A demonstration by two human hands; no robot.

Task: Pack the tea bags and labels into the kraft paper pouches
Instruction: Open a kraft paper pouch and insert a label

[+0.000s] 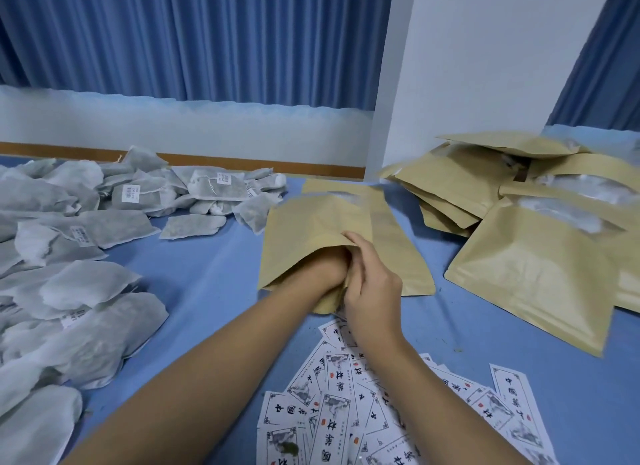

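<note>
Printed labels (381, 423) lie fanned in a loose heap at the near edge of the blue table (214, 274), partly under the person's R forearm, w/ one strip lying apart at far R. Both bare forearms reach over them toward mid-table.

To the L, a wide drift of grey tea bags (69, 256), some w/ small white tags, runs from the near L corner back to the wooden strip (242, 161) at the table's far side. The nearest bags lie just beside the far L corner of the kraft pouch (311, 229) in hand. To the R, a stack of kraft pouches (519, 256) w/ clear windows, overlapping & tilted, sits at the foot of the white pillar (485, 66). A blue curtain (173, 38) hangs behind.

Bare cloth shows between the tea bags & the L forearm, plus a narrower lane between the stack & a second pouch (405, 256) lying flat under the one in hand.

At centre, the kraft pouch has its mouth toward the camera & its far end is blurred. The L hand (329, 262) is pushed inside the mouth. The paper hides its fingers, so its grip can't be told. The R hand (370, 284) clamps the pouch mouth, thumb on the upper lip, fingers curled round the lower edge, against the L wrist.
</note>
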